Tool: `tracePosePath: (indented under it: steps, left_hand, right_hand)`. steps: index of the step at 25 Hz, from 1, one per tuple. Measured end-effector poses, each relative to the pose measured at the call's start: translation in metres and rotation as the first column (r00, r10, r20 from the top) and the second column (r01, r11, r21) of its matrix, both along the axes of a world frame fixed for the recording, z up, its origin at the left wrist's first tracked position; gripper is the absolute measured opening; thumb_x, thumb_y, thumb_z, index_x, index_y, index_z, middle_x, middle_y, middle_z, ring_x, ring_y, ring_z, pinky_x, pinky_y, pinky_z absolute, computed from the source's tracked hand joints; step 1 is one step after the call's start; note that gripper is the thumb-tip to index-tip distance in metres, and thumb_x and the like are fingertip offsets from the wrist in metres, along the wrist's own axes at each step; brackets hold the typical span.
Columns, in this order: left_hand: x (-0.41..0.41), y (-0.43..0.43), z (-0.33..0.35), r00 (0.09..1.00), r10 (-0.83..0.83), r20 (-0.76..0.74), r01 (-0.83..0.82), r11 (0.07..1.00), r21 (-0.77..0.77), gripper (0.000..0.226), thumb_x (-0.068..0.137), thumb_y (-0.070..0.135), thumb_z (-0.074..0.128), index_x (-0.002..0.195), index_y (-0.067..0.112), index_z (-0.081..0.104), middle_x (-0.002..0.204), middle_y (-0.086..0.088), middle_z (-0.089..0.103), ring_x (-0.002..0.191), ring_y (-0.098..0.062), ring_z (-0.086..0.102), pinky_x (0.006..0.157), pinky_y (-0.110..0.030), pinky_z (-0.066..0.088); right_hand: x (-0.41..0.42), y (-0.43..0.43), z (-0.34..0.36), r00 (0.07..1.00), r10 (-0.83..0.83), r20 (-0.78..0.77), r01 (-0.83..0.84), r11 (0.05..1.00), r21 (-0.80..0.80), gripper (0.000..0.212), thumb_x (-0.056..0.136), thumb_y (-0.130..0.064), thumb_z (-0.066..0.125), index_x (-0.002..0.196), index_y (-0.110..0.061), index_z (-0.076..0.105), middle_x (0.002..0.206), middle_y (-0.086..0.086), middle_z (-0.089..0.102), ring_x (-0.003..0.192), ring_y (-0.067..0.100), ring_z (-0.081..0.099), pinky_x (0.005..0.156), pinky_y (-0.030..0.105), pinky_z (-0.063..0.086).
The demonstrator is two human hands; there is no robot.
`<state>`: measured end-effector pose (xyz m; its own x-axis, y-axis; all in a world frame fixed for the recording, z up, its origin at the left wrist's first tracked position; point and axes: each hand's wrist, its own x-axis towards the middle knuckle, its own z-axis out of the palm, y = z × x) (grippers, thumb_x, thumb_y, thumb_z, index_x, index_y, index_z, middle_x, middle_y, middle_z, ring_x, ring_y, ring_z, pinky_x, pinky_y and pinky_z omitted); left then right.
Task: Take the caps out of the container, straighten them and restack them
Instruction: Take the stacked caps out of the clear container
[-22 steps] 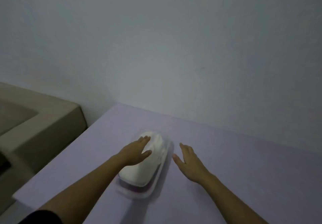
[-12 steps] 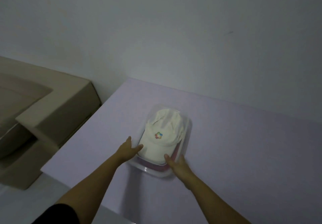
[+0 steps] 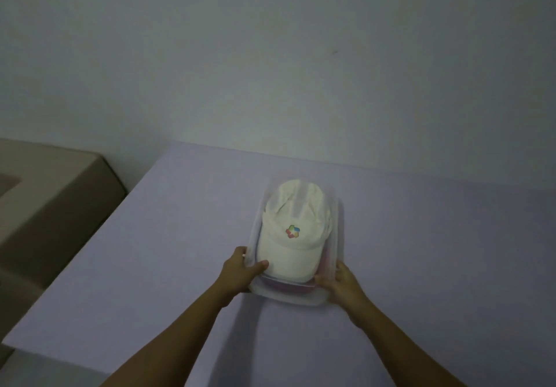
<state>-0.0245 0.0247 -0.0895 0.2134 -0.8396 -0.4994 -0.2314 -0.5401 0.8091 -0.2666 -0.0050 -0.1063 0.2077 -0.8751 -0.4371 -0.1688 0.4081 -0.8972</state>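
Two bare forearms reach in from the near edge of the lilac counter (image 3: 150, 266). The left hand (image 3: 239, 272) grips the near left corner of a clear plastic container (image 3: 285, 298), its thumb hooked over the rim and touching the brim of the white cap (image 3: 293, 233) inside. The right hand (image 3: 341, 282) clasps the near right corner, its thumb over the rim and its fingers wrapped round the outer wall. Both hands are closed on the container.

The container sits near the middle of the counter, its long side running away from the person, and its far end stops short of the counter's back edge. The white cap lies on top with the brim toward the person and a small multicoloured emblem on its front panel. Under its brim the edge of a dark pink cap (image 3: 288, 287) shows; how many caps lie below cannot be told.

Bare counter stretches wide to the right of the container and, less so, to the left, up to the left edge. Past that edge, lower down, stands a beige upholstered piece (image 3: 54, 200), blurred. The back edge of the counter meets a plain pale wall (image 3: 270, 55), which bears one small dark mark at upper right. The light is dim.
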Motion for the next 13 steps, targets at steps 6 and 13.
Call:
tracePosePath:
  steps: [6, 13]
  left_hand:
    - [-0.095, 0.001, -0.010, 0.993, -0.079, -0.086, 0.082, 0.996, 0.042, 0.051, 0.082, 0.033, 0.069, 0.117, 0.013, 0.037, 0.117, -0.010, 0.050, 0.098, -0.024, 0.057, 0.053, -0.027, 0.054]
    - [-0.120, 0.018, -0.021, 0.995, -0.093, -0.040, 0.095, 0.993, 0.075, 0.051, 0.083, 0.035, 0.067, 0.116, 0.015, 0.035, 0.120, -0.009, 0.049, 0.101, -0.026, 0.055, 0.064, -0.032, 0.057]
  right_hand:
    - [-0.098, 0.016, 0.003, 0.997, -0.069, -0.017, 0.070, 0.994, 0.079, 0.091, 0.040, -0.045, 0.087, 0.120, -0.017, 0.054, 0.114, 0.007, 0.067, 0.104, 0.026, 0.064, 0.089, 0.049, 0.053]
    - [-0.118, 0.031, 0.001, 0.999, -0.044, 0.028, 0.042, 0.996, 0.073, 0.065, 0.061, -0.025, 0.077, 0.122, -0.013, 0.055, 0.108, 0.003, 0.070, 0.096, 0.018, 0.068, 0.083, 0.033, 0.056]
